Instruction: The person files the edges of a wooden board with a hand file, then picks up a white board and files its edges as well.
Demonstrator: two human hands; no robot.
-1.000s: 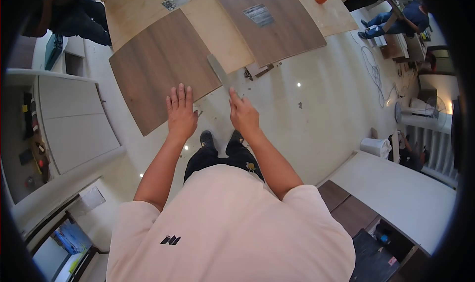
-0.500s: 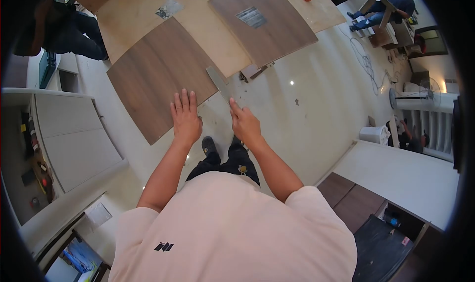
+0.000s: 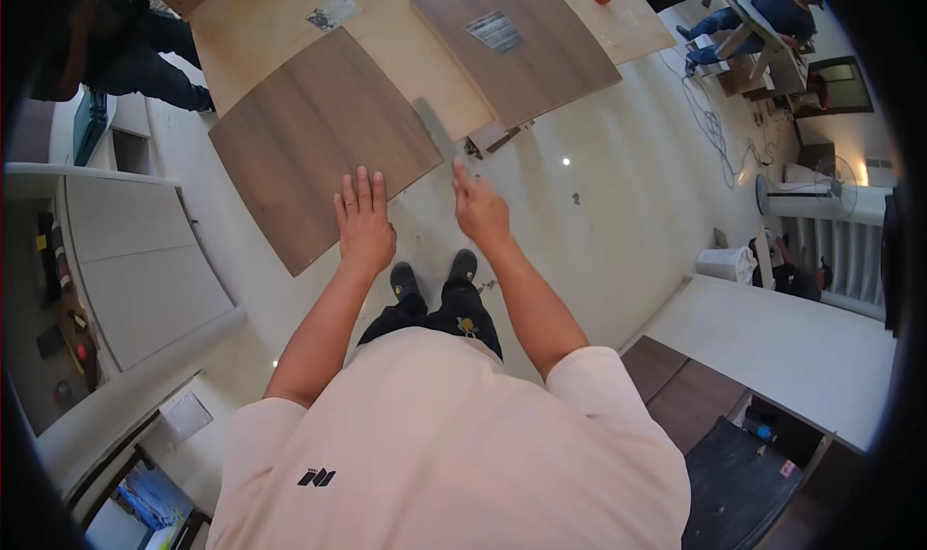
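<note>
The brown wood-grain rectangular panel (image 3: 323, 140) lies on the pale wooden table (image 3: 391, 53), overhanging its near edge; the left hand (image 3: 365, 224) rests flat on it, fingers apart; the right hand (image 3: 482, 210) has its grip clamped on a flat grey metal tool (image 3: 434, 128) alongside the panel; slack left-hand pressure could let the panel skid; a tilted tool might chip its edge.

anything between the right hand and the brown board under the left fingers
Yes: the flat grey tool the right hand holds, at the right edge of the brown board. Nothing else visible stands between.
</note>
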